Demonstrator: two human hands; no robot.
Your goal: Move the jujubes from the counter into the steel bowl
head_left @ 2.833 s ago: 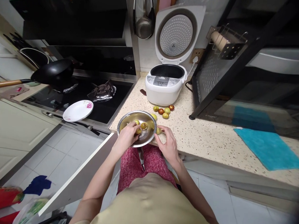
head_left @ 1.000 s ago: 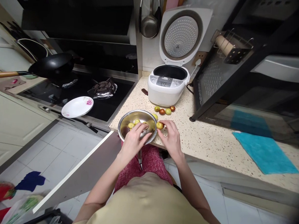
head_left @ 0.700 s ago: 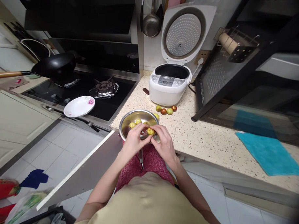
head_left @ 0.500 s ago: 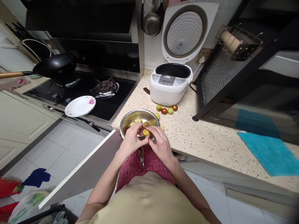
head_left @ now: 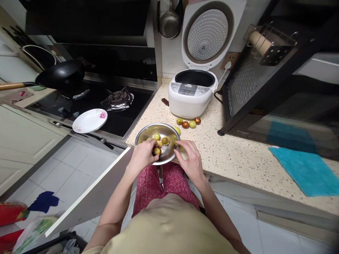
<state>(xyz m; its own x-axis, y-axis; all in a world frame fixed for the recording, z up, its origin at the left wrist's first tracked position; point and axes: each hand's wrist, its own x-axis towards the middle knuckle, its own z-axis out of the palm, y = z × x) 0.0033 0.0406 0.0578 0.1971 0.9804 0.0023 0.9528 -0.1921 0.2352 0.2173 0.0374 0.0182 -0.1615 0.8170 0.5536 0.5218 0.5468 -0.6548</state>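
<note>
In the head view, my left hand (head_left: 143, 154) is closed around a yellow-brown jujube (head_left: 156, 151) inside the near left part of a steel bowl (head_left: 168, 159). More jujubes, one of them a brownish jujube (head_left: 165, 141), lie in the bowl by my fingertips. At the bowl's right rim is my right hand (head_left: 191, 159), its thumb and index finger apart. A small yellowish spot shows by the right index fingertip, too small to name. Just behind the rim, a yellow-green jujube (head_left: 177, 130) rests on the counter.
A white rice cooker (head_left: 188, 101) stands with its lid up; several jujubes (head_left: 185, 124) sit before it. Left are a gas stove (head_left: 139, 111), a white plate (head_left: 89, 120) and a wok (head_left: 61, 74). A blue cloth (head_left: 309, 172) lies right. An open cabinet door (head_left: 92, 191) juts out below.
My hands have parted: the left moved left and down into the bowl with the jujube, and the right drew away to the bowl's right rim.
</note>
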